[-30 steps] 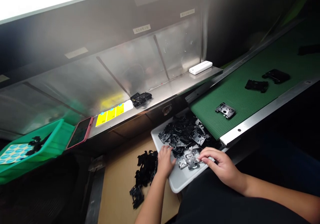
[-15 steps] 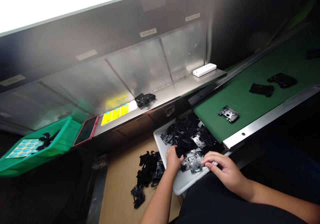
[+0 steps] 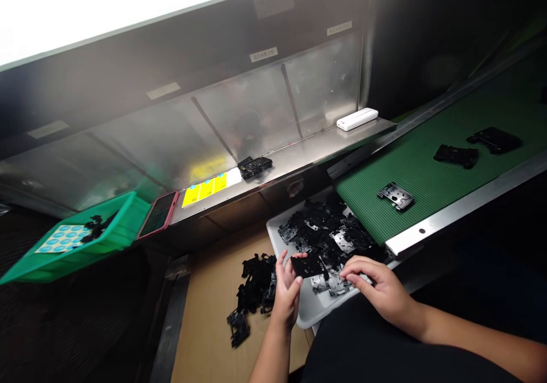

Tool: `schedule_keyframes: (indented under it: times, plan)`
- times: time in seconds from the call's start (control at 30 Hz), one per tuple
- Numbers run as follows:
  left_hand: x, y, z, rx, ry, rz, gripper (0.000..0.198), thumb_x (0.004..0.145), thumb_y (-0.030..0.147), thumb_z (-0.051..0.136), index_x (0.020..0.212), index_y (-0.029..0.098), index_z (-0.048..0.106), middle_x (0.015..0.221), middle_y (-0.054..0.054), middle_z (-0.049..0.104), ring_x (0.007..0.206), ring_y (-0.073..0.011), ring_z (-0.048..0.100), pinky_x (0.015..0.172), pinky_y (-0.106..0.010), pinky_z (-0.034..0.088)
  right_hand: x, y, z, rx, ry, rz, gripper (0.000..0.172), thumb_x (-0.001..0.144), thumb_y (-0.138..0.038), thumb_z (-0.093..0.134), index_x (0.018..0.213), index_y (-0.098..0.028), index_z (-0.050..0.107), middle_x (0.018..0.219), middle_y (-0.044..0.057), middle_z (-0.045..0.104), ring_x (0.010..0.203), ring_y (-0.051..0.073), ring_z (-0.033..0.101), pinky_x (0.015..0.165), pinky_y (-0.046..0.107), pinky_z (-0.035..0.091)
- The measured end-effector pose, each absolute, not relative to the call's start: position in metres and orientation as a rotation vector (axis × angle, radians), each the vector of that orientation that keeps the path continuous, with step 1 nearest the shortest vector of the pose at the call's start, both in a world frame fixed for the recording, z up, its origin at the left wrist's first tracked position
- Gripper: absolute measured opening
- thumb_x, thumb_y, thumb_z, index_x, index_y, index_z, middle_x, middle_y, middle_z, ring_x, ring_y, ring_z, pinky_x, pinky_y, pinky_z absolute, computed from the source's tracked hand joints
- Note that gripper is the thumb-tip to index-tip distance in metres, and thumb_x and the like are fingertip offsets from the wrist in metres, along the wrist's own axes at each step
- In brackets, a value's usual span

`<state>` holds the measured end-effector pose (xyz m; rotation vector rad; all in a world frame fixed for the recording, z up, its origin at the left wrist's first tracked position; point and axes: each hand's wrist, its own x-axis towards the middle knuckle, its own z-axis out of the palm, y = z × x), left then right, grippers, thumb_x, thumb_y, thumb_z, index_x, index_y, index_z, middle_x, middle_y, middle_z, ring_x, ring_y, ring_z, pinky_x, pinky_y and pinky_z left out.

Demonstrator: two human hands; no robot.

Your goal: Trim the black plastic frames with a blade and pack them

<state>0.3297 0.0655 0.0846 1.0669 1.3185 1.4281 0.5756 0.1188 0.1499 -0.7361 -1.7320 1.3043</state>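
My left hand [image 3: 285,288] holds a flat black plastic part [image 3: 308,266] by its edge, lifted just above the near-left corner of a white tray [image 3: 311,310]. The tray carries a heap of black and silvery flat parts [image 3: 329,236]. My right hand [image 3: 375,285] rests with curled fingers on the silvery parts [image 3: 332,283] at the tray's near edge. A second pile of black parts [image 3: 253,289] lies on the brown board left of the tray.
A green conveyor belt [image 3: 440,178] runs up to the right with three parts on it, the nearest a silvery one [image 3: 395,195]. A steel shelf holds a white box [image 3: 357,119], a black part [image 3: 254,167], yellow labels [image 3: 205,188] and a phone [image 3: 158,215]. A green bin [image 3: 72,245] sits at left.
My left hand has picked one black part out of the tray heap and lifted it toward the tray's left edge. My right hand has stayed on the silvery parts.
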Motion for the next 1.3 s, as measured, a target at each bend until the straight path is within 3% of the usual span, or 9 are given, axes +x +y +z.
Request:
schedule_keyframes:
  times: [0.1, 0.27, 0.4, 0.53, 0.63, 0.7, 0.93, 1.3]
  plan:
    - [0.345, 0.055, 0.112, 0.677, 1.061, 1.507, 0.065, 0.09, 0.05, 0.045, 0.149, 0.025, 0.033, 0.14, -0.014, 0.057, 0.123, -0.0313, 0.062, 0.104, -0.049, 0.048, 0.574, 0.117, 0.151, -0.684, -1.734, 1.277, 0.016, 0.1, -0.023, 0.057, 0.1, -0.023, 0.073, 0.097, 0.006, 0.071, 0.091, 0.019, 0.069, 0.082, 0.03, 0.054]
    - [0.375, 0.045, 0.144, 0.073, 0.74, 1.447, 0.059, 0.089, 0.05, 0.051, 0.142, 0.023, 0.051, 0.131, -0.014, 0.065, 0.091, -0.0235, 0.069, 0.085, -0.039, 0.056, 0.569, 0.112, 0.16, -0.565, -1.756, 1.271, 0.016, 0.099, -0.018, 0.058, 0.103, -0.023, 0.073, 0.095, 0.006, 0.071, 0.09, 0.019, 0.068, 0.081, 0.03, 0.054]
    - [0.391, 0.042, 0.15, 0.036, 0.753, 1.369, 0.056, 0.089, 0.063, 0.052, 0.127, 0.023, 0.062, 0.113, -0.012, 0.07, 0.083, -0.0224, 0.068, 0.078, -0.038, 0.056, 0.564, 0.11, 0.165, -0.501, -1.765, 1.313, 0.016, 0.099, -0.017, 0.058, 0.103, -0.023, 0.073, 0.092, 0.006, 0.072, 0.092, 0.019, 0.068, 0.085, 0.031, 0.055]
    - [0.395, 0.037, 0.149, 0.092, 0.781, 1.34, 0.057, 0.09, 0.069, 0.05, 0.122, 0.024, 0.06, 0.102, -0.007, 0.07, 0.069, -0.0154, 0.064, 0.065, -0.029, 0.05, 0.561, 0.108, 0.164, -0.513, -1.765, 1.303, 0.016, 0.099, -0.018, 0.058, 0.102, -0.023, 0.073, 0.094, 0.006, 0.071, 0.093, 0.019, 0.068, 0.086, 0.031, 0.054]
    - [0.395, 0.031, 0.15, 0.166, 0.84, 1.3, 0.063, 0.09, 0.075, 0.041, 0.115, 0.021, 0.062, 0.078, -0.004, 0.069, 0.061, -0.0144, 0.06, 0.059, -0.026, 0.045, 0.56, 0.107, 0.162, -0.554, -1.771, 1.303, 0.015, 0.099, -0.018, 0.059, 0.103, -0.023, 0.073, 0.098, 0.006, 0.071, 0.094, 0.018, 0.068, 0.086, 0.03, 0.055]
    - [0.395, 0.027, 0.151, 0.223, 0.895, 1.27, 0.068, 0.088, 0.078, 0.038, 0.11, 0.018, 0.063, 0.069, -0.004, 0.066, 0.06, -0.0153, 0.06, 0.059, -0.026, 0.044, 0.559, 0.107, 0.162, -0.564, -1.777, 1.304, 0.015, 0.099, -0.019, 0.058, 0.103, -0.022, 0.072, 0.098, 0.006, 0.071, 0.094, 0.019, 0.069, 0.086, 0.031, 0.055]
    - [0.393, 0.023, 0.148, 0.29, 0.99, 1.214, 0.075, 0.078, 0.087, 0.044, 0.106, 0.02, 0.065, 0.074, -0.006, 0.069, 0.064, -0.0198, 0.063, 0.063, -0.033, 0.05, 0.556, 0.106, 0.162, -0.579, -1.827, 1.278, 0.016, 0.1, -0.02, 0.056, 0.101, -0.022, 0.072, 0.096, 0.007, 0.071, 0.092, 0.02, 0.068, 0.084, 0.032, 0.055]
    - [0.389, 0.024, 0.146, 0.261, 0.925, 1.184, 0.073, 0.083, 0.084, 0.038, 0.106, 0.019, 0.062, 0.083, -0.008, 0.072, 0.068, -0.0199, 0.067, 0.064, -0.031, 0.051, 0.551, 0.107, 0.16, -0.6, -1.889, 1.267, 0.016, 0.1, -0.018, 0.056, 0.099, -0.021, 0.072, 0.095, 0.007, 0.071, 0.09, 0.02, 0.067, 0.084, 0.033, 0.054]
